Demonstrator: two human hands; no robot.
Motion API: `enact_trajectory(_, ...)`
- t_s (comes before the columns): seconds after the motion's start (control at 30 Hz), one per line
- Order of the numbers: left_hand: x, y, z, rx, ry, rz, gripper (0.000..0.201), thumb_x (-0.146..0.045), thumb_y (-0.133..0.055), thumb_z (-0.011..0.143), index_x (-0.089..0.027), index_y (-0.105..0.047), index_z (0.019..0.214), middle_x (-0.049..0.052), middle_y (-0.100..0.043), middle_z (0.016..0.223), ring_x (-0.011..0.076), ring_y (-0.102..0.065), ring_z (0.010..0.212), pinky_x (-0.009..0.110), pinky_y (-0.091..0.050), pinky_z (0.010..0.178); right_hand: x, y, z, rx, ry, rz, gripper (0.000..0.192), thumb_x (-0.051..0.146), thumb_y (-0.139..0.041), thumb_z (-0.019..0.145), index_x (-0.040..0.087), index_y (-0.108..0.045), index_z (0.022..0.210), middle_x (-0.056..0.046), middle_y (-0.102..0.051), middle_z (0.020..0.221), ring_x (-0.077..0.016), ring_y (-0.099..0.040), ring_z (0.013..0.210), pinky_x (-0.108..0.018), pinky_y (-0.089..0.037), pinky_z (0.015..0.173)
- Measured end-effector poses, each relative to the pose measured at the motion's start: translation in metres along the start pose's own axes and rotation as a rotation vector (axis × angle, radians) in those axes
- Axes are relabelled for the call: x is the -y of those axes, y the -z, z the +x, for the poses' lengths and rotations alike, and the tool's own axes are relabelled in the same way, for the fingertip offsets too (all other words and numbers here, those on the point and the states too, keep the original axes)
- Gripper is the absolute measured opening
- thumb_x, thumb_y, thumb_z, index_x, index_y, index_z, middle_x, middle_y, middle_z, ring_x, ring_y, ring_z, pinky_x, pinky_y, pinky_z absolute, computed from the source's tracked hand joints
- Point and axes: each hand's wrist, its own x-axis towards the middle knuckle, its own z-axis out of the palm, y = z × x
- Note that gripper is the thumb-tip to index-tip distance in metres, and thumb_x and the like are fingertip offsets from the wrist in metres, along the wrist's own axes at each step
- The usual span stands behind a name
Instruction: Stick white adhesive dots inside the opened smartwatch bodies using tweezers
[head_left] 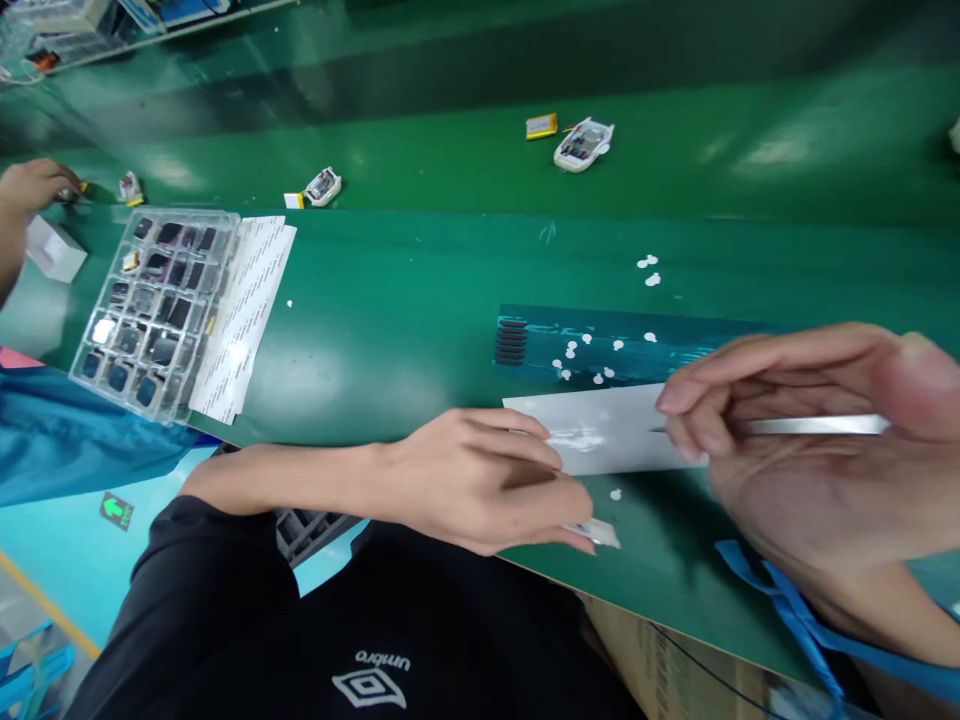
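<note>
My left hand [487,480] rests on the green table's near edge and pinches a small white piece [600,532] between thumb and fingertips. My right hand [802,440] hovers close to the camera and grips metal tweezers [810,425], whose tip points left over a white sheet [607,430]. A white smear lies on that sheet by my left fingers. Several small white dots [592,360] are scattered on a dark blue strip [637,345] behind the sheet.
A clear plastic tray [154,305] of dark small parts sits at left, beside a stack of white label sheets [247,310]. White device housings [583,145] [322,187] and a yellow battery [541,126] lie on the far belt. Another person's hand [30,190] is at far left.
</note>
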Motion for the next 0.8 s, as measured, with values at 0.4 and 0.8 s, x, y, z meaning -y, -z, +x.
enact_trajectory(0.4,0.003,-0.008,-0.011,0.092,-0.113,0.491,0.019,-0.021,-0.067,0.099,-0.017,-0.063,0.081,0.005,-0.079,0.075,0.0141,-0.074,0.073,0.025,-0.062,0.07,0.007,-0.02,-0.001,0.073,-0.302,-0.11,0.042,0.069,-0.069,0.092,0.029,-0.08,0.088,-0.004,-0.077,0.078,-0.018,-0.07,0.065,-0.034,-0.061,0.06)
enact_trajectory(0.8,-0.01,-0.02,-0.022,0.002,-0.087,0.621,0.016,-0.024,-0.066,0.092,-0.02,-0.067,0.077,0.01,-0.084,0.084,0.02,-0.081,0.077,0.027,-0.067,0.08,-0.007,-0.026,0.004,0.279,-0.189,-0.197,0.057,0.067,-0.061,0.096,0.023,-0.07,0.062,-0.008,-0.08,0.08,-0.0174,-0.076,0.066,-0.024,-0.061,0.054)
